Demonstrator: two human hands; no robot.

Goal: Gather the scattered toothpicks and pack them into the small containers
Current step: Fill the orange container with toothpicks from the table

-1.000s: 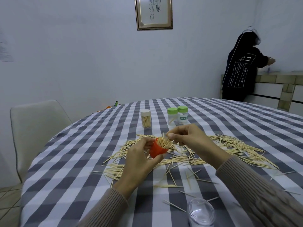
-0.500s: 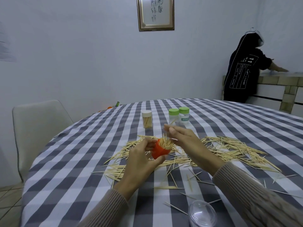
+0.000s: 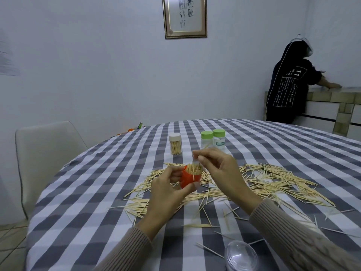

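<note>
My left hand (image 3: pixel 166 192) grips a small orange container (image 3: pixel 188 178), held upright above the table and packed with toothpicks that stick out of its top. Just above it, my right hand (image 3: pixel 220 173) pinches a toothpick (image 3: pixel 204 148) between thumb and fingertips. One toothpick hangs down the container's front. A broad scatter of toothpicks (image 3: pixel 263 182) covers the checked tablecloth (image 3: pixel 93 192) under and to the right of both hands. Farther back stand a white-capped jar (image 3: pixel 175 143) full of toothpicks and two green-capped jars (image 3: pixel 213 139).
A clear plastic lid (image 3: pixel 241 256) lies at the table's near edge. A pale chair (image 3: pixel 46 153) stands at the left. A person in a dark hooded top (image 3: pixel 287 81) stands at a counter, back right. A framed picture hangs on the wall.
The orange container has turned from tilted to upright in my left hand. My right hand rose slightly above it, still pinching toothpicks.
</note>
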